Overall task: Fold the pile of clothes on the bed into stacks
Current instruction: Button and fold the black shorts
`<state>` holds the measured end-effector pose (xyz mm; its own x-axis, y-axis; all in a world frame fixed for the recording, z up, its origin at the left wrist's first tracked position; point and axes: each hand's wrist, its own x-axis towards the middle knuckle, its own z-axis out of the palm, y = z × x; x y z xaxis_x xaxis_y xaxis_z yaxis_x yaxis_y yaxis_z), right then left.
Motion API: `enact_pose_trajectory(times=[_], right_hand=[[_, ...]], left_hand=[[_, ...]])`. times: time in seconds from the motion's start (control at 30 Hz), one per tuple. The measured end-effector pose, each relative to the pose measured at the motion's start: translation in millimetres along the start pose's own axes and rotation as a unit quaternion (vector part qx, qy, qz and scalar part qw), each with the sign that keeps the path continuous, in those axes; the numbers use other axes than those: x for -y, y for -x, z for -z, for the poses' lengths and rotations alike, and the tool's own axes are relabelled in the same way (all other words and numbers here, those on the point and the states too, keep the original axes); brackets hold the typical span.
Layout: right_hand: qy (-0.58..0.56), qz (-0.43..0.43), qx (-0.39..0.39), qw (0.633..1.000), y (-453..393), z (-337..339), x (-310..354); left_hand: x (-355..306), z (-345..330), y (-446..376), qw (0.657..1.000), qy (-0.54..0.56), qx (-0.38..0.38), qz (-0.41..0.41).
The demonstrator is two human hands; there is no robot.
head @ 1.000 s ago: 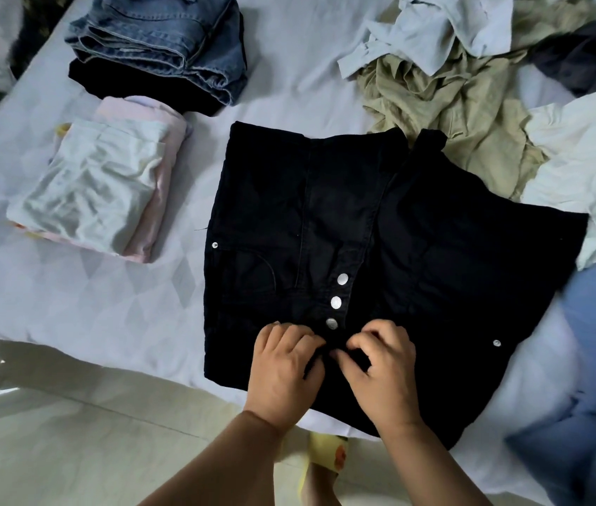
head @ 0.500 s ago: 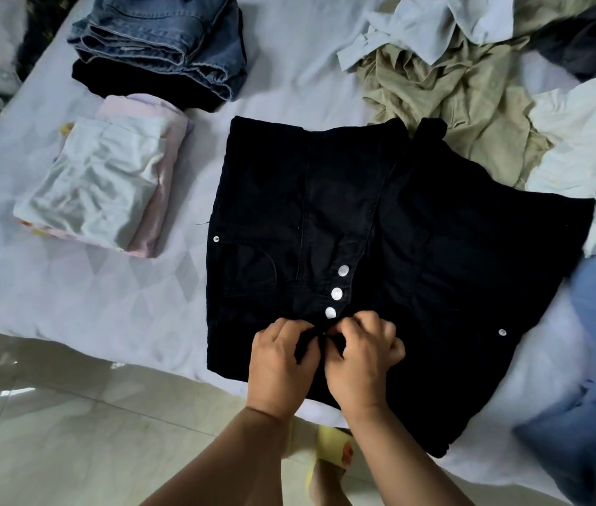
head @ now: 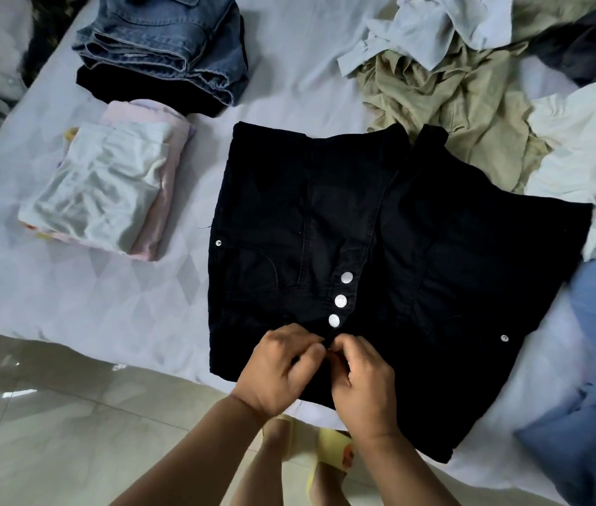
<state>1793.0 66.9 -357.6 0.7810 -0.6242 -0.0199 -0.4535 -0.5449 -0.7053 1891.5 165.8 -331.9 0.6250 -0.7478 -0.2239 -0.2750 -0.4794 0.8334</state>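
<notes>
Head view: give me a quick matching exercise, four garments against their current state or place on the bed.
Things:
1. black shorts
2. blue jeans
3. white top
4. khaki garment

States:
A. folded, on a pink stack
B. crumpled in the unfolded pile
C. spread flat, both hands at the waistband
D. folded, on a black item

Pairs: 1-C, 2-D, 3-A, 4-B

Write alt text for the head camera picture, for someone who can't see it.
Two bare hands, left hand and right hand, pinch the waistband of a black button-front garment spread flat on a bed. Folded stacks sit left: jeans and pale tops. Unfolded clothes pile at right.
</notes>
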Motion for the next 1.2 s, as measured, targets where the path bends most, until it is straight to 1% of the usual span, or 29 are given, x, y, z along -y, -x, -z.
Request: enact_pose_trajectory(times=[0.03,0.07,0.13,0.3,0.43,0.53,0.57,0.67,0.8,1.0,1.1,1.2], right_hand=[[-0.002,0.001,0.002,1.0,0.7,-0.5,0.0],[-0.006,0.004,0.003,1.0,1.3,-1.0,0.2],[-0.015,0.009,0.006,1.0,1.7,-1.0,0.7],[-0.008,0.005,0.013,1.0,0.6,-1.6,-0.6],[-0.022,-0.002,0.032,0.999,-1.2,-0.2,-0.5],[-0.059,-0.029,0.061,0.996,-1.8,1.2,2.0],[-0.067,-0.044,0.058,0.995,-2.9,0.7,3.1],[-0.082,-0.087,0.017,0.993,-7.5,-3.6,5.3],[-0.095,-0.132,0.001,0.987,-9.3,-6.0,7.3],[-0.122,-0.158,-0.001,0.98,-10.9,-7.5,9.8],[-0.13,-0.162,0.005,0.978,-12.8,-7.6,12.1],[-0.115,-0.151,0.012,0.982,-12.5,-5.5,11.4]], left_hand=[[0.2,3.7,-1.9,0.999,0.026,0.019,0.021],[2.0,5.4,-4.2,0.999,0.029,0.021,0.035],[7.3,4.0,-9.2,0.999,-0.003,0.008,0.044],[11.7,-2.9,-11.5,0.997,-0.06,0.012,0.037],[11.7,-8.3,-15.5,0.991,-0.132,0.014,0.008],[12.8,-12.6,-17.5,0.986,-0.167,0.0,-0.001],[12.2,-13.9,-17.4,0.985,-0.173,-0.003,-0.001],[13.2,-20.5,-15.8,0.983,-0.184,-0.021,0.004],[15.4,-22.8,-14.0,0.984,-0.174,-0.019,0.019],[12.1,-14.1,-13.2,0.991,-0.133,0.009,0.022],[10.3,-13.5,-18.7,0.993,-0.094,0.005,0.069],[8.7,-15.0,-23.9,0.991,-0.089,-0.01,0.1]])
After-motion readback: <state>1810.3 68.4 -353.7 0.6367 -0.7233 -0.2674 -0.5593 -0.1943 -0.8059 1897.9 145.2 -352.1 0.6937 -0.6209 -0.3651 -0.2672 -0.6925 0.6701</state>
